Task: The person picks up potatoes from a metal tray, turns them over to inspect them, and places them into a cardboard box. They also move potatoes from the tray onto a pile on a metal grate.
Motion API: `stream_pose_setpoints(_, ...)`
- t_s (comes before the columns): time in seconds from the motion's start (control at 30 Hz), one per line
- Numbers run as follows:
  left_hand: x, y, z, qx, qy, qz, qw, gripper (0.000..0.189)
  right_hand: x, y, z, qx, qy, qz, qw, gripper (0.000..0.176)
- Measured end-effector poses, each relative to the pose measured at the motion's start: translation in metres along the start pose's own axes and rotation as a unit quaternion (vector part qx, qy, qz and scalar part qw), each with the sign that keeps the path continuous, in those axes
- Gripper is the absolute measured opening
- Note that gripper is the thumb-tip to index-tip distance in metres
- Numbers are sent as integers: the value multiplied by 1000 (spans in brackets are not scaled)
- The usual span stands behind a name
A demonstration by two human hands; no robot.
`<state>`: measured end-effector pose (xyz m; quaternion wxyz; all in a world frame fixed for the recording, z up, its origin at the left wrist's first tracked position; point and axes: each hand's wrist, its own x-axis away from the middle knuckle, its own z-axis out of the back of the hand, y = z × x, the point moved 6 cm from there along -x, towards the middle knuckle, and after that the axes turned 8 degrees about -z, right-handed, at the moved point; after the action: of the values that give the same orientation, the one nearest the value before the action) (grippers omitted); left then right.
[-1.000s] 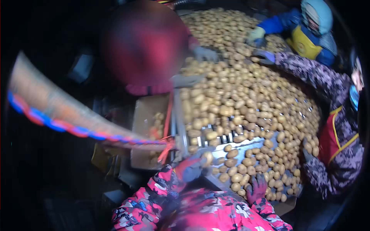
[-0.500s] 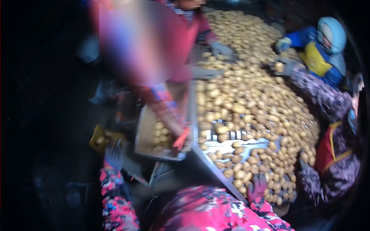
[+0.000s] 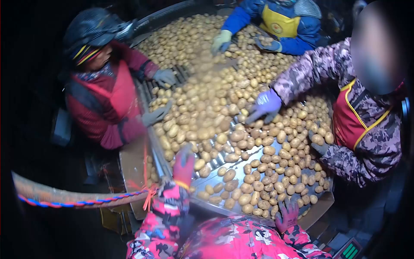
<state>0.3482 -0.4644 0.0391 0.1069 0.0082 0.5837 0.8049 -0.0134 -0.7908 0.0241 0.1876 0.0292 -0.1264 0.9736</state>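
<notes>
Many potatoes (image 3: 254,172) cover a metal sorting table (image 3: 211,177), whose bare surface shows near its front left edge. My left hand (image 3: 184,163), in a pink and grey glove, reaches over the left rim, beside a few potatoes; it is blurred, and whether its fingers hold anything is hidden. At the front edge my right hand (image 3: 287,216), in a pink glove, rests against the nearest potatoes with its fingers spread and nothing in them.
Three people stand around the table; gloved hands of theirs (image 3: 265,105) reach among the potatoes. Left of the table are a cardboard box (image 3: 133,162) and a curved pipe with red and blue cord (image 3: 82,197). A lit green display (image 3: 349,251) is at bottom right.
The view has turned left. My left hand has moved from beside a yellow container on the left to above the table rim. My right hand remains at the front edge.
</notes>
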Motion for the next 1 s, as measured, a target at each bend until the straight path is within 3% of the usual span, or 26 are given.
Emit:
stream_pose_setpoints(0.03,-38,-26,-6,-61,27,-52,996,45,-2,0,2,-10,-7,-6,1000,65)
stream_pose_setpoints(0.07,-73,-25,-6,-243,22,-89,966,49,-4,0,4,-20,-13,-15,1000,64)
stream_pose_setpoints(0.1,-98,-26,-10,-369,7,-86,925,56,-2,3,4,-29,-17,-24,999,64)
stream_pose_setpoints(0.17,-143,-19,-17,-550,-1,6,835,68,0,15,-8,-30,-4,-17,999,60)
stream_pose_setpoints(0.27,-172,-69,-27,-470,-68,8,880,68,6,22,-18,-39,-12,-17,999,53)
stream_pose_setpoints(0.33,-148,-23,-43,-426,-62,26,902,68,8,21,-21,-17,-12,-36,999,54)
stream_pose_setpoints(0.4,-107,15,-75,-495,-90,-95,859,65,-6,9,-5,-26,-14,-33,999,55)
stream_pose_setpoints(0.43,-85,16,-90,-419,-120,-135,890,61,-10,7,-6,-25,-7,-35,999,55)
stream_pose_setpoints(0.47,-53,26,-108,-387,-81,-221,892,58,-9,8,-9,-20,-5,-34,999,55)
stream_pose_setpoints(0.5,-23,27,-126,-365,-132,-205,898,57,-6,10,-10,-15,-7,-31,999,55)
stream_pose_setpoints(0.57,30,45,-153,-255,-198,-284,903,52,-5,14,-12,-27,-21,-23,999,57)
stream_pose_setpoints(0.6,52,52,-162,-213,-242,-258,911,55,-5,13,-15,-22,-19,-21,999,58)
stream_pose_setpoints(0.7,93,58,-157,-168,-360,-336,854,61,-6,11,-16,-17,-13,-20,1000,61)
stream_pose_setpoints(0.8,115,49,-129,-214,-394,-399,800,61,-3,12,-20,-18,-16,-25,999,63)
stream_pose_setpoints(0.87,110,23,-99,-275,-368,-387,800,58,-3,12,-18,-14,-11,-24,1000,64)
stream_pose_setpoints(0.93,71,12,-67,-402,-308,-209,837,53,-2,7,-13,-11,-1,-23,1000,64)
stream_pose_setpoints(0.97,67,-9,-47,-402,-170,-259,861,49,0,6,-13,-9,-2,-27,1000,62)
stream_pose_setpoints(1.0,55,-5,-37,-442,-94,-244,858,47,-1,6,-12,-6,-1,-29,1000,60)
